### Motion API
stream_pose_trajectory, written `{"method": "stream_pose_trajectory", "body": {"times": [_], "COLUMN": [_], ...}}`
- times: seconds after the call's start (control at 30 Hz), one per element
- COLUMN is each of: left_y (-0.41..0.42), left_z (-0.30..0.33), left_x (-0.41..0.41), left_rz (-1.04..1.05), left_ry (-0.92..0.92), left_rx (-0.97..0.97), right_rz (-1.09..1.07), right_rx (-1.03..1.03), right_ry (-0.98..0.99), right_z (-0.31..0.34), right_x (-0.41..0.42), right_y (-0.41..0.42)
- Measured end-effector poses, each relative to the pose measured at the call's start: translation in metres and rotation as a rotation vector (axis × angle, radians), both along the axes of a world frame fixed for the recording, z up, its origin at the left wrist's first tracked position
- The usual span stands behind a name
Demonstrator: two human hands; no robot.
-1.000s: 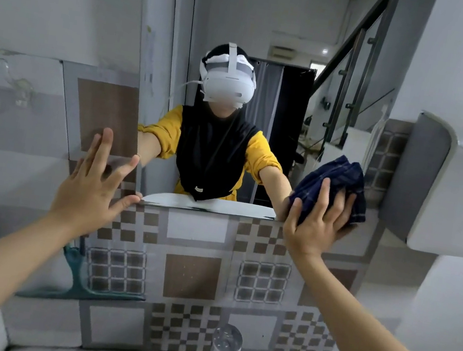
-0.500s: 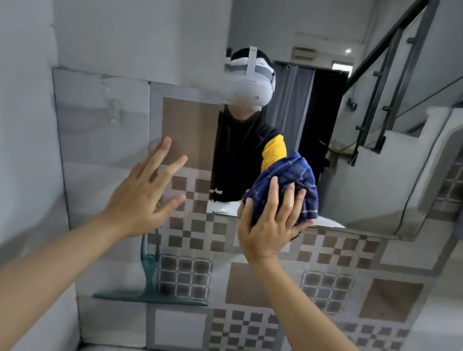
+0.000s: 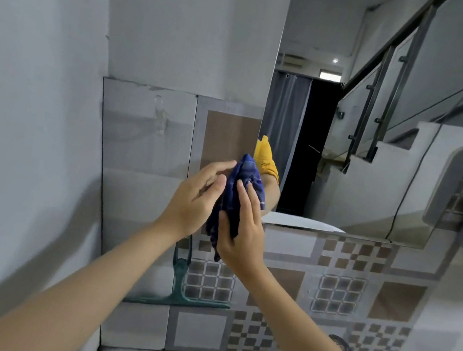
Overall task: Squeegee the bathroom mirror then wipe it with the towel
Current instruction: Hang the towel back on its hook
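Hanging above patterned tiles point(image 3: 338, 293), the mirror point(image 3: 375, 167) filled the upper right. A green squeegee point(image 3: 179, 296) stood against the tiles, blade down. The blue towel point(image 3: 239, 194) was before the mirror's lower left corner, pinched between thumb and fingers of the right hand point(image 3: 240, 237). The left hand point(image 3: 196, 200) touched it with loosely bent fingers; its grip I could not tell.

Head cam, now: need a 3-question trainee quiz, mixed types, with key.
1. True or false: a hand holds the squeegee.
2. The towel is: A draped over the squeegee; B between the left hand and right hand; C in no hand.
3. Fill in: the hands are by the mirror, at its ____ edge.
Key: 1 false, it stands against the tiled wall; 2 B; 3 left.
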State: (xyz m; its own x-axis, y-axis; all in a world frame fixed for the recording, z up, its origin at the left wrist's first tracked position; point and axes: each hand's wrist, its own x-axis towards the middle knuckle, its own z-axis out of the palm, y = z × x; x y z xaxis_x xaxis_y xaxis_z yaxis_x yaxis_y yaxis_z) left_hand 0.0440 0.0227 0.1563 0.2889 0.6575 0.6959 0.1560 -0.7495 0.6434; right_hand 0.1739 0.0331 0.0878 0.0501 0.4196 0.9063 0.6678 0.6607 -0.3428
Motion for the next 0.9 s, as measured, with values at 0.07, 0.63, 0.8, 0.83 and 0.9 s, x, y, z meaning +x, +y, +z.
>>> {"method": "stream_pose_trajectory", "body": {"times": [0.07, 0.63, 0.8, 0.83, 0.9], "left_y": [-0.002, -0.034, -0.046, -0.048, -0.051], "left_z": [0.007, 0.034, 0.043, 0.046, 0.051], "left_x": [0.002, -0.032, -0.041, -0.043, -0.048], "left_rz": [-0.045, 0.219, 0.296, 0.324, 0.377], "left_ry": [-0.152, -0.312, -0.24, -0.222, -0.226], "left_rx": [-0.082, -0.269, -0.211, -0.198, -0.209], "right_rz": [0.116, 0.547, 0.517, 0.483, 0.427], "right_rx": [-0.078, -0.483, -0.463, -0.439, -0.397], "right_ry": [0.056, 0.402, 0.339, 0.291, 0.196], "right_z": [0.009, 0.088, 0.104, 0.107, 0.115], "right_x": [-0.004, -0.01, -0.014, -0.015, -0.018], "right_y": [-0.012, -0.055, -0.055, -0.054, -0.05]}}
